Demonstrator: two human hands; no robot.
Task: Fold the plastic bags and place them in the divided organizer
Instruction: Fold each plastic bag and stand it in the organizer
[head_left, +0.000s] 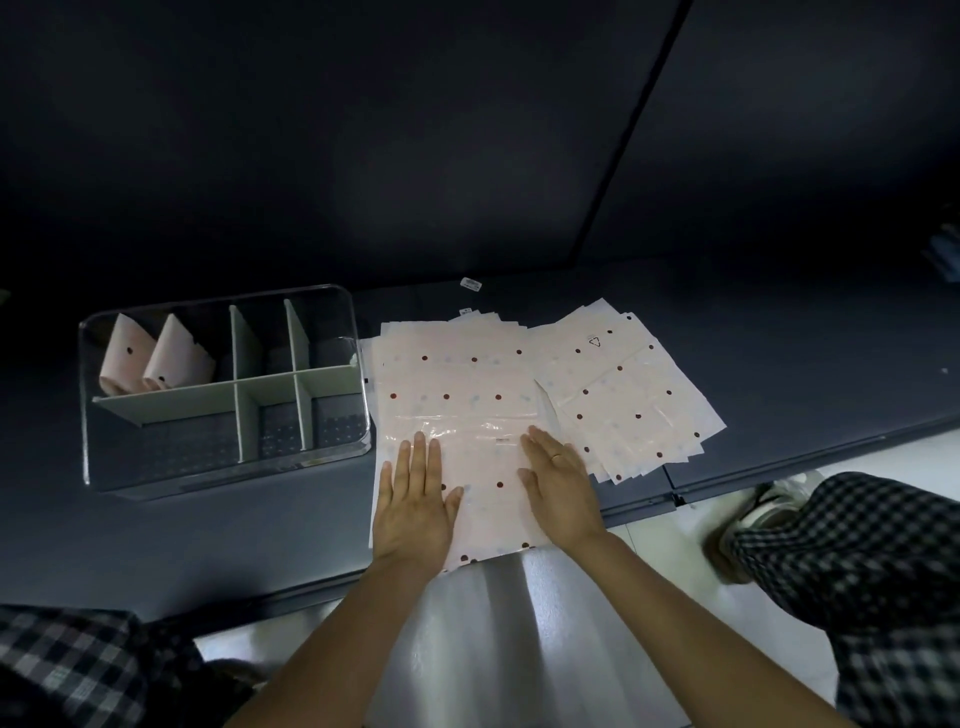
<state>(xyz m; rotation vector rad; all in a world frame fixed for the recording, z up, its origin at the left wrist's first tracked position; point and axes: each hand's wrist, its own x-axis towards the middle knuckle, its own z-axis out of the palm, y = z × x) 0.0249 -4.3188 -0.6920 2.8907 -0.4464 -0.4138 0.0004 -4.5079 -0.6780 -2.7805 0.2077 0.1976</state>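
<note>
Hands, left and right, lie spread flat (fingers straight) on the top bag, its long axis running away; organizer sits left, nearer the left hand.

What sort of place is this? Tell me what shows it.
Probably a plain indoor work surface set up for sorting, not a home kitchen: a dark low table, stacks of dotted plastic bags, a clear divided organizer, and pale tiled floor beneath.

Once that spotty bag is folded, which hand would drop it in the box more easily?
Probably the left hand: the divided organizer sits on its side, while the right hand lies toward the other pile of bags.
</note>
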